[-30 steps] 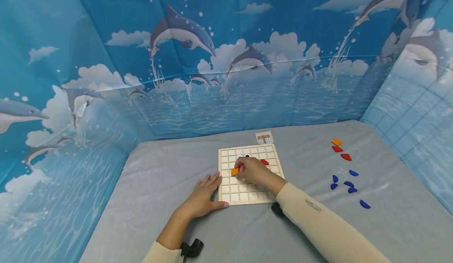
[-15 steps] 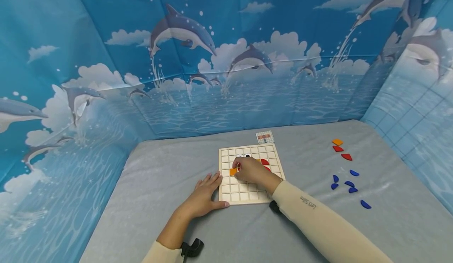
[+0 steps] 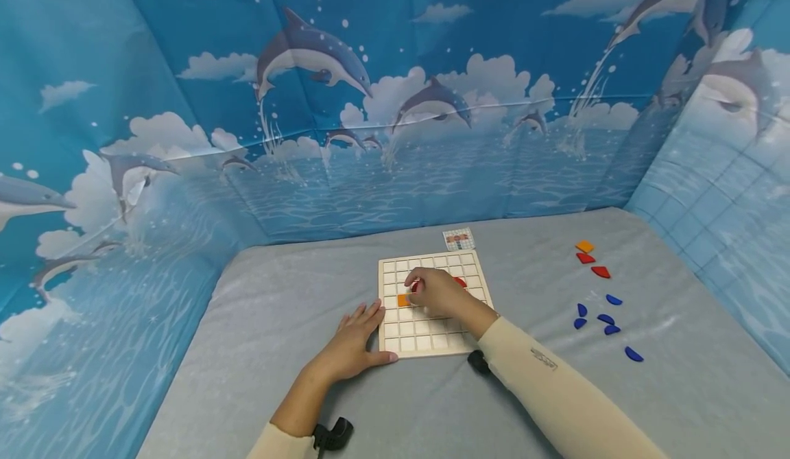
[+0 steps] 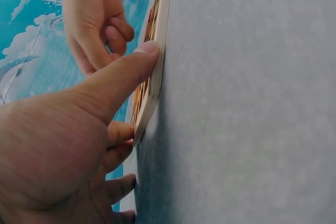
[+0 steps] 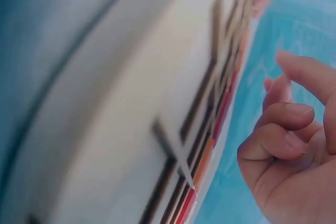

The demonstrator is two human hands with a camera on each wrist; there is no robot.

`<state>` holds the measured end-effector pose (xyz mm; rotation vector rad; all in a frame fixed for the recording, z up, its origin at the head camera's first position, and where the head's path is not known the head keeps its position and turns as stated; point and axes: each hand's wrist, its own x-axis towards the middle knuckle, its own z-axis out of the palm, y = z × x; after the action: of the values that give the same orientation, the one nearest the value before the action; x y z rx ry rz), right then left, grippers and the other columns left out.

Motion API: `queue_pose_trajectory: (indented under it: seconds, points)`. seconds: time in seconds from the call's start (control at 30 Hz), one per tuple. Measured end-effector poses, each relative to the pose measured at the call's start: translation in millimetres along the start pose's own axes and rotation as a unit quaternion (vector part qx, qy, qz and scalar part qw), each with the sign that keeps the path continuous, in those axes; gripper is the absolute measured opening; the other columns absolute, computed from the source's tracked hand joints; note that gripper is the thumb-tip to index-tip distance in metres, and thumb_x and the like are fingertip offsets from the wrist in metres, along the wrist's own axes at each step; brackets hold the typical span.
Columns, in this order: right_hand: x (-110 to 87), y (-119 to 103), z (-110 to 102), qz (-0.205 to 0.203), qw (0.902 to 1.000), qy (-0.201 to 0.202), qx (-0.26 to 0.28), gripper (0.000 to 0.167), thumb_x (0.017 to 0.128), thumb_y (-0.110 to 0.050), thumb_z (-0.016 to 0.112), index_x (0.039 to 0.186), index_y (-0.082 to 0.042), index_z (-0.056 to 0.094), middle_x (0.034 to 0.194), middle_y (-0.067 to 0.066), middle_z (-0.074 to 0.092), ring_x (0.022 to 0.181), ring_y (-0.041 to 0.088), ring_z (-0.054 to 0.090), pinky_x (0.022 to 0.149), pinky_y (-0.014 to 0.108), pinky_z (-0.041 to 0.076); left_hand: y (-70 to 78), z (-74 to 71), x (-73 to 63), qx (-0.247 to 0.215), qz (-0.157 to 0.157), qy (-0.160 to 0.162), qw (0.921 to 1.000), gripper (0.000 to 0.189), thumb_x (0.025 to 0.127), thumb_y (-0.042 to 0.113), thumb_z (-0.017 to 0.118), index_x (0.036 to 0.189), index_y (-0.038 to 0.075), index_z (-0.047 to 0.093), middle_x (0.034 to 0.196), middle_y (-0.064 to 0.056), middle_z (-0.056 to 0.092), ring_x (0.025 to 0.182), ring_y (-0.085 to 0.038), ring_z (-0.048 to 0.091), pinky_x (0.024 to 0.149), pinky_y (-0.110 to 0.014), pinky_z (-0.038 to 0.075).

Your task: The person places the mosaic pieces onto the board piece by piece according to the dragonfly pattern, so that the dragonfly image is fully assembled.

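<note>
In the head view a pale wooden grid board (image 3: 426,342) lies on the grey cloth, with coloured tiles in its cells. My left hand (image 3: 356,344) rests at its left edge; in the left wrist view the thumb (image 4: 149,48) touches the near rim. Over the middle of the board is my right hand (image 3: 435,290). Its outer fingers (image 5: 273,142) are curled, thumb and index apart, and nothing shows between them. An orange tile (image 3: 403,300) sits left of its fingertips, a red tile (image 3: 416,285) shows between them, and another red tile (image 3: 459,282) lies beyond. The hand hides other tiles.
A small pattern card (image 3: 459,239) lies behind the board. To the right are an orange tile (image 3: 584,246), two red tiles, one a red wedge (image 3: 601,272), and several blue half-round tiles (image 3: 606,319). A dolphin-print curtain (image 3: 395,171) borders the cloth.
The orange tile has shifted slightly left on the board beside my right fingertips. My right hand has since lifted a little and moved up the board. The left hand has stayed in place.
</note>
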<state>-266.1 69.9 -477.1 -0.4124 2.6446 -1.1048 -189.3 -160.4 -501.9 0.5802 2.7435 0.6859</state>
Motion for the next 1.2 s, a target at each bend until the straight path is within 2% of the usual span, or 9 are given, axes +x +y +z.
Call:
queue_pose_trajectory:
  seconds: [0.27,0.47,0.67,0.8,0.93,1.1,1.2]
  points:
    - [-8.8,8,-23,-0.013,0.9954,0.024,0.092,0.034,0.096,-0.029,0.069,0.125,-0.012,0.066,0.076,0.005,0.058,0.057,0.016,0.045,0.054,0.031,0.040,-0.6,0.4,1.2,0.004,-0.008,-0.003,1.0000,0.096,0.087,0.057,0.073,0.160,0.011,0.030,0.170,-0.003,0.019,0.158,-0.035,0.013,0.124,-0.063,0.011]
    - [-15.1,24,-50,-0.011,0.9871,0.084,0.136,0.035,0.097,-0.029,0.069,0.128,-0.013,0.065,0.081,0.009,0.060,0.062,0.019,0.045,0.059,0.032,0.040,-1.3,2.0,1.0,-0.002,-0.012,0.000,0.9999,0.098,0.085,0.057,0.075,0.160,0.012,0.030,0.170,-0.002,0.020,0.158,-0.035,0.013,0.124,-0.064,0.012]
    - [-18.8,47,-76,-0.001,0.9778,0.130,0.164,0.039,0.099,-0.029,0.066,0.133,-0.011,0.063,0.080,0.004,0.053,0.063,0.018,0.043,0.058,0.031,0.039,-1.4,1.1,0.6,-0.005,-0.010,0.002,0.9999,0.098,0.085,0.055,0.075,0.160,0.012,0.030,0.170,-0.002,0.020,0.158,-0.035,0.013,0.124,-0.064,0.012]
    - [-20.1,64,-91,0.016,0.9763,0.150,0.155,0.040,0.100,-0.031,0.065,0.134,-0.010,0.061,0.078,0.003,0.051,0.061,0.019,0.041,0.057,0.032,0.038,-0.2,0.0,-0.5,-0.007,-0.009,0.002,0.9999,0.098,0.086,0.055,0.075,0.160,0.011,0.029,0.170,-0.003,0.020,0.159,-0.035,0.012,0.124,-0.064,0.012]
    - [-22.3,78,-107,0.047,0.9772,0.158,0.134,0.044,0.099,-0.038,0.064,0.134,-0.013,0.060,0.084,0.009,0.056,0.064,0.019,0.044,0.057,0.033,0.040,0.1,0.0,-0.6,-0.008,-0.009,0.002,0.9999,0.098,0.086,0.054,0.076,0.160,0.011,0.030,0.170,-0.003,0.020,0.158,-0.036,0.012,0.124,-0.064,0.012]
    - [-27.2,93,-126,0.099,0.9752,0.164,0.111,0.056,0.098,-0.051,0.061,0.140,-0.014,0.056,0.102,0.019,0.060,0.078,0.027,0.051,0.063,0.034,0.043,0.5,-0.3,-0.7,-0.010,-0.008,0.002,0.9999,0.097,0.086,0.053,0.076,0.160,0.010,0.030,0.170,-0.004,0.020,0.158,-0.036,0.012,0.124,-0.063,0.011]
    - [-31.3,101,-139,0.121,0.9730,0.170,0.098,0.061,0.098,-0.056,0.058,0.143,-0.014,0.054,0.110,0.019,0.060,0.091,0.033,0.055,0.067,0.033,0.045,0.8,-0.4,-0.8,-0.011,-0.007,0.002,0.9999,0.097,0.086,0.052,0.076,0.160,0.010,0.030,0.170,-0.004,0.020,0.158,-0.036,0.012,0.124,-0.063,0.011]
